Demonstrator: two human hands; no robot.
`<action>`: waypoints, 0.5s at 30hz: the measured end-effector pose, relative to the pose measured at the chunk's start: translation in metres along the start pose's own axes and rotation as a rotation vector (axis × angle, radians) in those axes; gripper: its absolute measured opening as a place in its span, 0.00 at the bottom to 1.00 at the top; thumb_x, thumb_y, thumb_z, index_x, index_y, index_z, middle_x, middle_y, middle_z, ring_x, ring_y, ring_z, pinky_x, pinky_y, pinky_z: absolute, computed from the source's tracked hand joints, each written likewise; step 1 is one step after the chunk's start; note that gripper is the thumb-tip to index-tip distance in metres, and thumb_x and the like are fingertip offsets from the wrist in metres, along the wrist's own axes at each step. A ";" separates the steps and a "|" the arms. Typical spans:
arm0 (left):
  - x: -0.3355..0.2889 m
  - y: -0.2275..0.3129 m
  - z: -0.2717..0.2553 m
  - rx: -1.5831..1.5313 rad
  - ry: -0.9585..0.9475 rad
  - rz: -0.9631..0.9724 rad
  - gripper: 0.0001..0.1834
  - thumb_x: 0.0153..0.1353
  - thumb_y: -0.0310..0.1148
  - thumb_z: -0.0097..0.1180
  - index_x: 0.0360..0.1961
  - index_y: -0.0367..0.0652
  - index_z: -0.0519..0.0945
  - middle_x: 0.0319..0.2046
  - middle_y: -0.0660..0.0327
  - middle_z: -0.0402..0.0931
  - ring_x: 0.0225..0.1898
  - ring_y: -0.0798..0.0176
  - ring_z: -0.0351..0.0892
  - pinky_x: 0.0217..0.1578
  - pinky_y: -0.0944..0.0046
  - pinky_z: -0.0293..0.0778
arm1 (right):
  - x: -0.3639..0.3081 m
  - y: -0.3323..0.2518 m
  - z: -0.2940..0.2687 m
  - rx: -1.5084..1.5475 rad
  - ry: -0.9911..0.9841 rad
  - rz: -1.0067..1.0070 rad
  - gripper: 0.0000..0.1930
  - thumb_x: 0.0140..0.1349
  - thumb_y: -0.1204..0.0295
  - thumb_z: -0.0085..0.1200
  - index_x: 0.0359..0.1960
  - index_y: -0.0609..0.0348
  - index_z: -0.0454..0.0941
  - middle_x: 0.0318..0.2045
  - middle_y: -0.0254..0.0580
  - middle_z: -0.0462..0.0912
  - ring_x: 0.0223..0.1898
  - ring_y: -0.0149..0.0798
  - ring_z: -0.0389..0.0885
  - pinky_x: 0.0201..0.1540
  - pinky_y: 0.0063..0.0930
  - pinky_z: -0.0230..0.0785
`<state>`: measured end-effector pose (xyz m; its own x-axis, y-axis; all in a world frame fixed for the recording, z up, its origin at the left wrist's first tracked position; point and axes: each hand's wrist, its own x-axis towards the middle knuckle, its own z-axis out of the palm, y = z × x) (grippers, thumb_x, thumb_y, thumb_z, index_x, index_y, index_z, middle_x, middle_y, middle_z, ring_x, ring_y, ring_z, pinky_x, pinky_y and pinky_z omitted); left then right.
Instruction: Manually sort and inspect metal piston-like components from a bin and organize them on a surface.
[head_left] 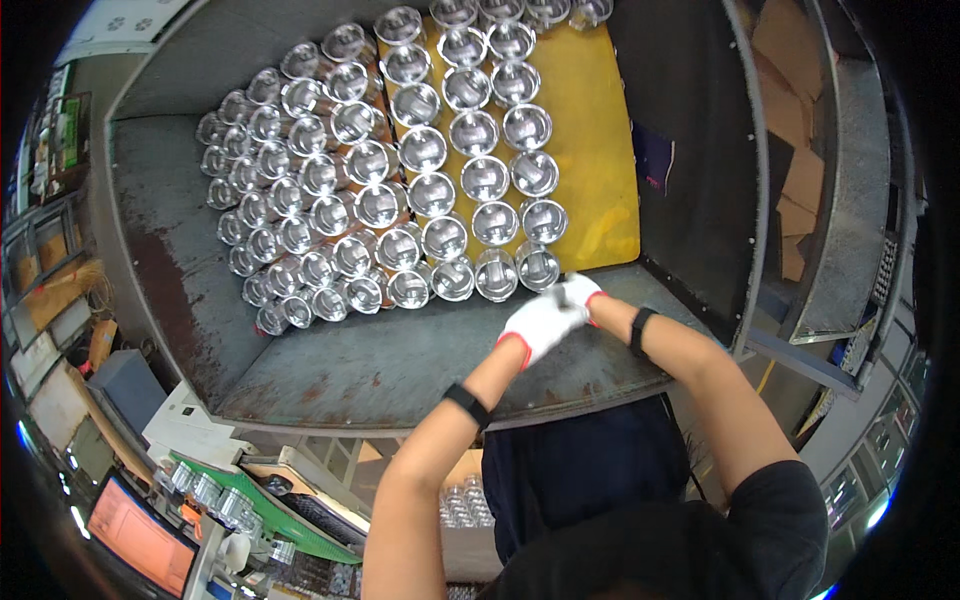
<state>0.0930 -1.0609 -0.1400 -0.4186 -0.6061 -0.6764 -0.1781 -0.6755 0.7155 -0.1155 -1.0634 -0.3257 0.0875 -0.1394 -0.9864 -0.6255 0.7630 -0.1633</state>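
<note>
My left hand and my right hand wear white gloves with red cuffs. They meet at the near edge of a yellow board, their fingers bunched and overlapping. Whatever lies between them, if anything, I cannot make out. Just beyond is the nearest shiny metal piston, the end of the rightmost row. Several rows of similar pistons stand on the board and to its left, their round rims facing up.
A deep grey metal bin surrounds the pistons, with rust on its left wall. Cardboard lies beyond its right wall. A monitor, a keyboard and a green tray with more pistons are at the lower left.
</note>
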 end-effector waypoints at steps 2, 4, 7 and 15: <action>-0.090 0.024 -0.005 0.465 0.129 -0.145 0.37 0.63 0.58 0.53 0.59 0.35 0.73 0.51 0.44 0.79 0.55 0.44 0.78 0.60 0.53 0.68 | -0.097 -0.057 0.041 -0.414 -0.162 -0.172 0.41 0.58 0.48 0.58 0.65 0.71 0.67 0.58 0.64 0.77 0.57 0.51 0.79 0.60 0.37 0.70; -0.139 0.016 0.030 0.770 0.357 0.032 0.37 0.63 0.60 0.49 0.59 0.39 0.73 0.52 0.43 0.78 0.56 0.42 0.76 0.63 0.45 0.63 | -0.188 -0.087 0.021 -0.804 -0.288 -0.298 0.34 0.63 0.49 0.52 0.63 0.64 0.72 0.57 0.61 0.79 0.58 0.54 0.78 0.61 0.39 0.69; -0.189 0.023 0.073 0.839 0.354 0.025 0.36 0.58 0.55 0.57 0.60 0.41 0.72 0.53 0.46 0.75 0.58 0.44 0.73 0.65 0.40 0.57 | -0.287 -0.077 0.008 -1.038 -0.076 -0.527 0.28 0.64 0.48 0.50 0.54 0.58 0.79 0.50 0.56 0.83 0.54 0.56 0.79 0.59 0.42 0.69; -0.192 -0.005 0.126 0.963 0.768 0.104 0.39 0.49 0.47 0.68 0.63 0.50 0.71 0.59 0.45 0.67 0.63 0.39 0.62 0.67 0.32 0.50 | -0.301 -0.027 -0.004 -1.209 0.337 -0.850 0.20 0.69 0.56 0.42 0.38 0.56 0.83 0.37 0.50 0.85 0.43 0.53 0.82 0.50 0.46 0.72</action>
<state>0.0621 -0.8881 0.0080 0.1029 -0.9473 -0.3033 -0.8938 -0.2219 0.3898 -0.1282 -1.0443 -0.0242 0.6682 -0.5196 -0.5325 -0.7379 -0.5544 -0.3849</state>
